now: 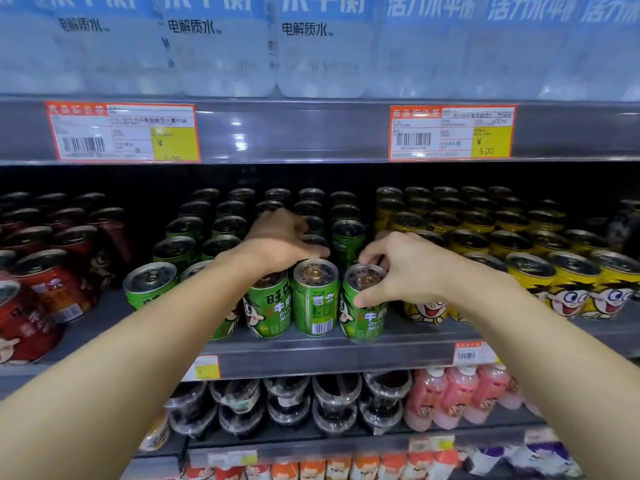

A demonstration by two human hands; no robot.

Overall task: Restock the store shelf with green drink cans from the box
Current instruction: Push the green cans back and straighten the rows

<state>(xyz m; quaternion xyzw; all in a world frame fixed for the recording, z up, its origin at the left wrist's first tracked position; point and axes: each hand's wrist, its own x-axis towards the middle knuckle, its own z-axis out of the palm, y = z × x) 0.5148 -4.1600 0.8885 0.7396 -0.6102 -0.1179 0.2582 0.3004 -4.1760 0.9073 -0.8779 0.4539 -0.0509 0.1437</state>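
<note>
1. Right hand (398, 268): fingers and thumb curled over the rim of a front-row green can (363, 306), thumb low on its side. It grips from above, probably so the can sets down upright without knocking its neighbours.
2. Left hand (280, 244): fingers curled down among the green cans; fingertips sit at the top of the middle front can (315, 299). Whether it grips a can or only steadies the row, I cannot tell; the palm hides the contact.
3. Green cans: several rows deep on the middle shelf (311, 355), all upright. The front row stands just behind the shelf lip, some labels facing out.
4. Neighbours: red cans (52, 289) to the left, some leaning; yellow cans (554, 282) to the right, touching the green block's edge.
5. Above: water bottles (221, 46) and price tags (121, 131). Below: dark cups (311, 403) and pink bottles (460, 393).
6. The box is not in view.
7. Judgement: front row being filled; restocking looks well along.
</note>
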